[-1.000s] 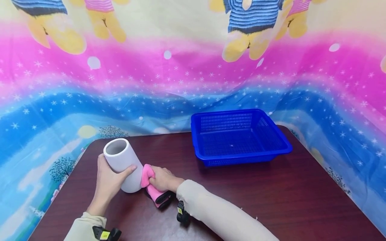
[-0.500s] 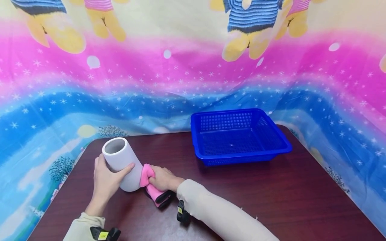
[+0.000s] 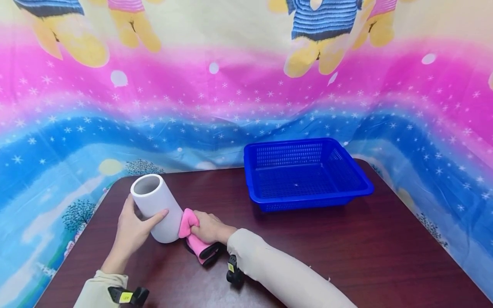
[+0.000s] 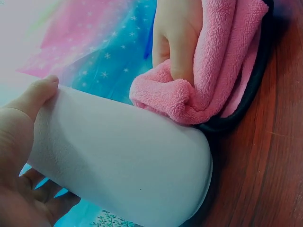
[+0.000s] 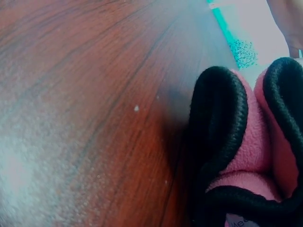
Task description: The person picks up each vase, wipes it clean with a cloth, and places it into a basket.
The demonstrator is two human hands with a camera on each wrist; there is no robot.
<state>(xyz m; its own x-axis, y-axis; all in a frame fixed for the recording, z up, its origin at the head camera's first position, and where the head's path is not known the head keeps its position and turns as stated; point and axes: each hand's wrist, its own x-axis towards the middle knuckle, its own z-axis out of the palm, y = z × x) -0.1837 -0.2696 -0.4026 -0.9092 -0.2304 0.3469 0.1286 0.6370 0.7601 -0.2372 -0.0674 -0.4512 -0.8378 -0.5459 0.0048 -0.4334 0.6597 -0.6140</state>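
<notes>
A white cylindrical vase (image 3: 167,229) leans to the left over the left half of the table, its round mouth facing up. My left hand (image 3: 132,226) holds it from the left, thumb across the near side and the other fingers behind. In the left wrist view the smooth wall of the vase (image 4: 128,156) fills the middle. My right hand (image 3: 209,228) grips a folded pink towel (image 3: 198,247) with black edging and presses it against the lower right side of the vase. The towel's looped black edges (image 5: 241,113) show up close in the right wrist view.
A blue plastic basket (image 3: 308,199) with perforated walls stands at the back right of the dark red-brown wooden table (image 3: 308,244). A printed cloth (image 3: 231,98) with cartoon figures and snowflakes hangs behind and around the table.
My left hand and wrist have shifted slightly left, and the vase has risen a little with them. The right hand and the towel stay nearly in place against the vase.
</notes>
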